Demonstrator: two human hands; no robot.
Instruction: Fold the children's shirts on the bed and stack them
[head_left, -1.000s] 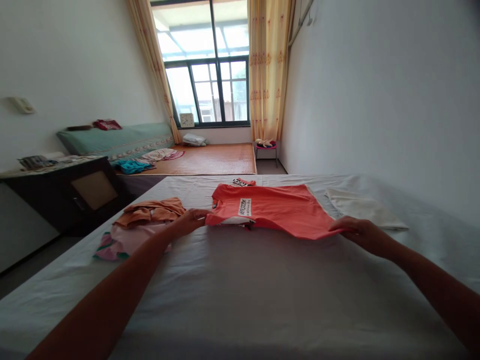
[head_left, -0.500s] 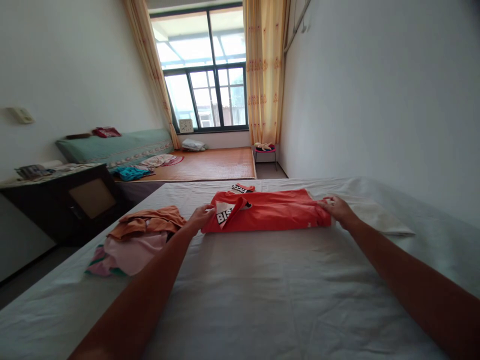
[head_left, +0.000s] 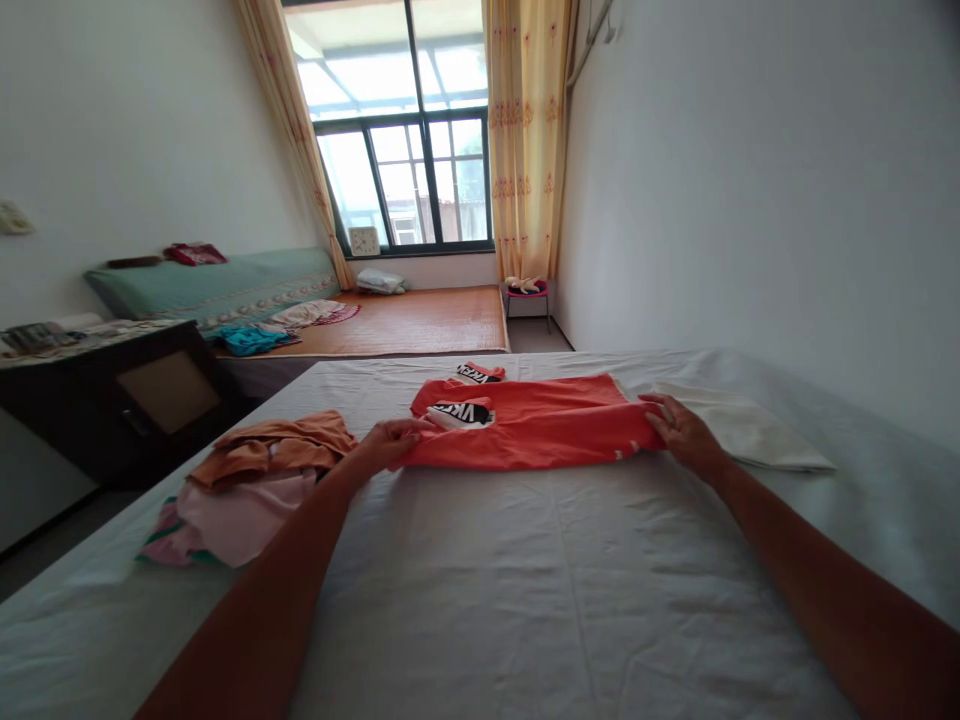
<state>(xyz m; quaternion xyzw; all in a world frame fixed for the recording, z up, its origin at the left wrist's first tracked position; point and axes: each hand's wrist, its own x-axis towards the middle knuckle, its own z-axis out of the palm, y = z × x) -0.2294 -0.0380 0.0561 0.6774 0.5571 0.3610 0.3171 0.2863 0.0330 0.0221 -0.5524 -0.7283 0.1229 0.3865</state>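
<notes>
An orange-red T-shirt (head_left: 532, 425) with black and white lettering lies folded lengthwise on the white bed sheet (head_left: 525, 570). My left hand (head_left: 390, 442) pinches the shirt's left end, fingers closed on the cloth. My right hand (head_left: 681, 428) rests at the shirt's right end, fingers curled over its edge. One sleeve with lettering (head_left: 478, 373) sticks out behind the fold.
A heap of orange and pink clothes (head_left: 251, 480) lies at the bed's left. A folded white cloth (head_left: 742, 425) lies to the right by the wall. Beyond are a dark cabinet (head_left: 105, 400), a second bed with a mat (head_left: 420, 320), a small stool (head_left: 526, 292) and a window.
The shirt's near half has been folded away over the far half, making a narrow band. Both hands moved away from me with it and now rest at its ends.
</notes>
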